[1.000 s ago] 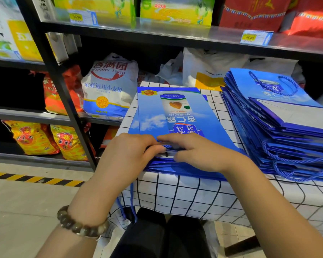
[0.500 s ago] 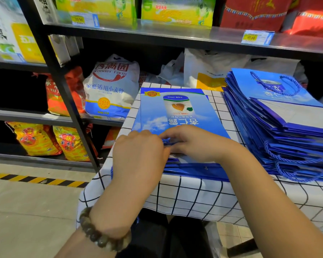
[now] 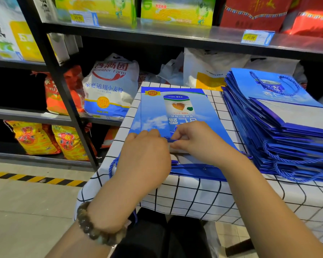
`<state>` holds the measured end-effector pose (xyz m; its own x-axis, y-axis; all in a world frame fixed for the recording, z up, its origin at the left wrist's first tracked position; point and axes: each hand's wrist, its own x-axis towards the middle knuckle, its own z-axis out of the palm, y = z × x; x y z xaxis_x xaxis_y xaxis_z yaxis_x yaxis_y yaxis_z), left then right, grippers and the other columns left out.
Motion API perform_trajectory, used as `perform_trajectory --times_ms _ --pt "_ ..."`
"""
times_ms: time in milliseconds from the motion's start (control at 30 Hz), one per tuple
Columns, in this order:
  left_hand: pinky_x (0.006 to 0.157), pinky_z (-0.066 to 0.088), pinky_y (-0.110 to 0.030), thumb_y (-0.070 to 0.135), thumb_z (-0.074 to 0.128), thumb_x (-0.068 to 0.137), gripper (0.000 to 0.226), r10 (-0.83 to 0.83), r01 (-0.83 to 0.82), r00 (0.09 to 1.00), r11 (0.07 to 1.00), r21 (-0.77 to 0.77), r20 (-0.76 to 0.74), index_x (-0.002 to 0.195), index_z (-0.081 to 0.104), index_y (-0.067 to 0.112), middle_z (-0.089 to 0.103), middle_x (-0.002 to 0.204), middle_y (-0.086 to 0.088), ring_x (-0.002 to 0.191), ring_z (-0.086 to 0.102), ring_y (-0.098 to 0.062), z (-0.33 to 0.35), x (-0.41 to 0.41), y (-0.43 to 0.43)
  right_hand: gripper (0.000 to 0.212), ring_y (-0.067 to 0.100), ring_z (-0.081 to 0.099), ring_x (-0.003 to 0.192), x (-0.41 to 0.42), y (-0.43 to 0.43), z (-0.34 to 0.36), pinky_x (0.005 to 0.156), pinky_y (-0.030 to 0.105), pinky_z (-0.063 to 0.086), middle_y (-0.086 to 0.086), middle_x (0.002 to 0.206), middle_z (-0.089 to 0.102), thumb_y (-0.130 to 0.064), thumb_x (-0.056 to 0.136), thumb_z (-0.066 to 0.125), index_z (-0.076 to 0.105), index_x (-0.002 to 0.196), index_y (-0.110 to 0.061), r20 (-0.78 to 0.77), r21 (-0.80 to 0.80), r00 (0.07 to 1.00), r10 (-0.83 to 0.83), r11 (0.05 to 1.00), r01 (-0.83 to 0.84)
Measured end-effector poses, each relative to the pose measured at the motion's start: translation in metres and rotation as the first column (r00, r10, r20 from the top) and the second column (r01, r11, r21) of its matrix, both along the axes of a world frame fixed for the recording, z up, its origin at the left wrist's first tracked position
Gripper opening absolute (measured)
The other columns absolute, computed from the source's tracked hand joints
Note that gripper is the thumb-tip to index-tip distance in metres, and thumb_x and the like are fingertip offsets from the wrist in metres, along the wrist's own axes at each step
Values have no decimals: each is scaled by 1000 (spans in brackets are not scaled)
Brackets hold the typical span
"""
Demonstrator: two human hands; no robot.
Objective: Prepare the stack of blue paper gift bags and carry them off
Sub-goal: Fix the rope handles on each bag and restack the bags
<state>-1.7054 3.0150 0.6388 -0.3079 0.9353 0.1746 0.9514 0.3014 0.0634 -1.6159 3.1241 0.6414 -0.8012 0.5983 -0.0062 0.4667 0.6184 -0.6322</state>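
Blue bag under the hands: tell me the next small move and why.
Probably tuck the rope handle flat inside the bag. Both the left hand and right hand pinch it at the bag's mouth, so the bag isn't yet flat for stacking.

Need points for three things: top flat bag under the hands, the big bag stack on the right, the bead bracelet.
top bag (image 3: 175,107) head view, on the printed can picture at its middle.
bag stack (image 3: 280,138) head view, on the layered blue edges of the pile.
bracelet (image 3: 93,232) head view, on the beads at the left wrist.

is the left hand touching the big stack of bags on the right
Apart. The head view shows the left hand on the flat bag, with checked tablecloth between it and the big stack.
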Motion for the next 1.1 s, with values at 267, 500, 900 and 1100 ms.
perform_trajectory --times_ms 267,500,900,1100 --pt "57 34 -30 33 59 85 29 -65 -122 713 969 214 698 65 47 17 46 57 4 56 43 -13 0 -31 -6 23 14 60 75 15 -13 -7 74 31 49 -5 73 66 -17 81 67 56 64 -27 -81 20 996 -41 999 43" --pt "71 40 -25 13 61 86 18 -116 -93 818 940 329 563 76 57 27 60 73 9 76 54 -12 -1 -38 11 28 15 64 79 23 -19 -12 78 39 51 -4 76 70 -18 80 69 52 61 -30 -102 19 993 -52 998 54" --pt "81 40 -35 22 60 87 5 -54 -111 912 921 374 406 91 63 20 65 81 2 85 57 -23 -22 -46 25 26 2 50 64 33 -24 -17 61 23 39 -18 62 53 -25 85 64 47 68 -33 -75 119 997 -4 993 13" --pt "84 41 -34 31 62 86 9 -28 -82 938 950 300 345 89 64 23 67 81 4 86 59 -21 -22 -47 26 19 11 58 72 32 -23 -20 71 35 49 -13 68 60 -25 85 62 49 73 -33 -86 117 996 3 993 7"
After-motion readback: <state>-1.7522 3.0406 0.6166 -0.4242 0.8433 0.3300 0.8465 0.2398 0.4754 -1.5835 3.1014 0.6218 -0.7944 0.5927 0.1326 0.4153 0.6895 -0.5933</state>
